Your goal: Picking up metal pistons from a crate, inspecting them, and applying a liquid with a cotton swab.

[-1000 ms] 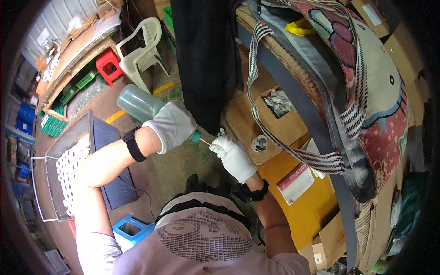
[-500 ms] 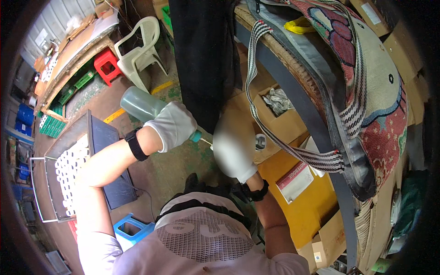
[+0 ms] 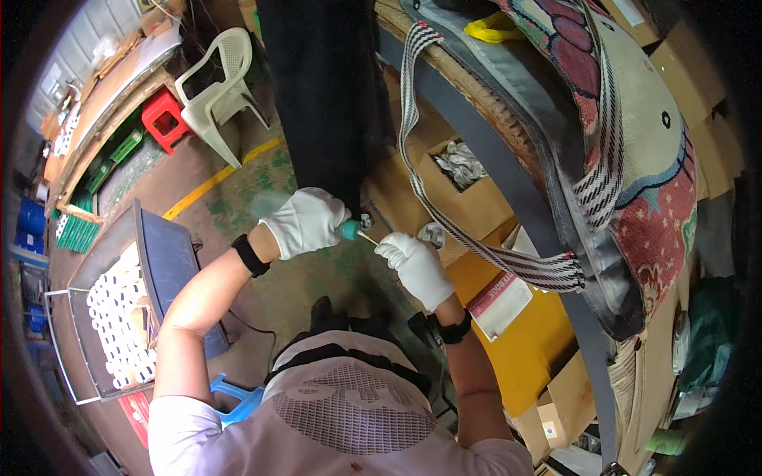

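Note:
My left hand (image 3: 308, 222), in a white glove, is closed around a translucent squeeze bottle with a green cap (image 3: 349, 230). The bottle body (image 3: 271, 205) is blurred and mostly hidden behind the glove. From the cap a thin pale nozzle or stick (image 3: 367, 237) points right, reaching the fingertips of my right hand (image 3: 414, 268). That hand, also white-gloved, has its fingers pinched together by the tip; anything else inside them is hidden. Dark bands circle both wrists.
At right, a patterned bag (image 3: 635, 198) with striped straps sits on a dark-edged table (image 3: 599, 397). Open cartons (image 3: 468, 194) and a notebook (image 3: 502, 305) lie beneath its edge. Left stand a grey bin (image 3: 171, 254), a blue stool (image 3: 236, 403) and a pale chair (image 3: 218, 103). Black cloth (image 3: 325, 95) hangs ahead.
The view has shifted slightly. The bottle, pale before, now shows smeared behind my left glove. My right hand, blurred before, is now sharp, its fingers pinched by the nozzle tip.

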`<action>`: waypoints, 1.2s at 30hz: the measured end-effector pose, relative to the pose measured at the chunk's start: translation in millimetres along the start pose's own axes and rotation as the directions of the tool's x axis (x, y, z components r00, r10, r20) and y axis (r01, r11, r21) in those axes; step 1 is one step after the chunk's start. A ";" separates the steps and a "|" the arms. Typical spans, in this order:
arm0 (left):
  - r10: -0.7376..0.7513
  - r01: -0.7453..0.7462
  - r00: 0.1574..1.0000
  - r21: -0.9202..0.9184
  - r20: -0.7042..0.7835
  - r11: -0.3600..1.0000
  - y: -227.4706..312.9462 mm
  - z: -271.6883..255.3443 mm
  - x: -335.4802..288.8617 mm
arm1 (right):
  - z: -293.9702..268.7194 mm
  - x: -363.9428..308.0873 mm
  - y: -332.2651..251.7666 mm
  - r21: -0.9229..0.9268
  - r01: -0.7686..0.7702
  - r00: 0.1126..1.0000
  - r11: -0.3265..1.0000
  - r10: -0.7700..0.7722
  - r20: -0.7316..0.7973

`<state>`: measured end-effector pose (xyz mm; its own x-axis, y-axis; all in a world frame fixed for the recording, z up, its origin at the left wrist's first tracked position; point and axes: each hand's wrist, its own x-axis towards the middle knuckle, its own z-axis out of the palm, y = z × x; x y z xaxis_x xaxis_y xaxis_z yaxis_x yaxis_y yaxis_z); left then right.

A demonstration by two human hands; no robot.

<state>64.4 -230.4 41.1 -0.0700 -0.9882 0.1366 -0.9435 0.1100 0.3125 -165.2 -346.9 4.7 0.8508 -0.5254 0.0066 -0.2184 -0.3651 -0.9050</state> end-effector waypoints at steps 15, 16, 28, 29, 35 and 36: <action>-0.276 0.082 0.961 -0.940 -0.013 0.331 -9.4 90.4 87.1 | -46.3 -62.9 24.3 0.126 -0.317 0.943 0.940 0.327 -0.062; -0.261 0.043 0.964 -0.935 -0.054 0.351 2.9 83.8 99.8 | -47.6 -74.4 40.5 -0.085 -0.205 0.972 0.975 0.192 -0.136; -0.518 0.199 0.851 -0.860 -0.086 0.469 -16.3 184.1 193.1 | -62.8 -154.2 118.1 0.093 -0.315 0.874 0.945 0.326 -0.360; -0.504 0.193 0.860 -0.866 -0.077 0.462 -9.6 188.4 197.2 | -66.1 -169.3 142.8 -0.125 -0.326 0.876 0.937 0.250 -0.413; -0.544 0.210 0.836 -0.871 -0.076 0.445 -4.9 174.9 189.4 | -83.2 -161.8 131.5 0.187 -0.353 0.867 0.917 0.395 -0.303; -0.583 0.200 0.808 -0.890 -0.086 0.409 -13.7 183.2 186.0 | -84.1 -156.3 125.3 0.231 -0.331 0.875 0.915 0.389 -0.289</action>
<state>5.0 -435.2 -110.0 0.5209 -0.8535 0.0094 -0.1118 -0.0573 0.9921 -365.7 -375.2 -73.9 0.5209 -0.8239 -0.2233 -0.3707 0.0173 -0.9286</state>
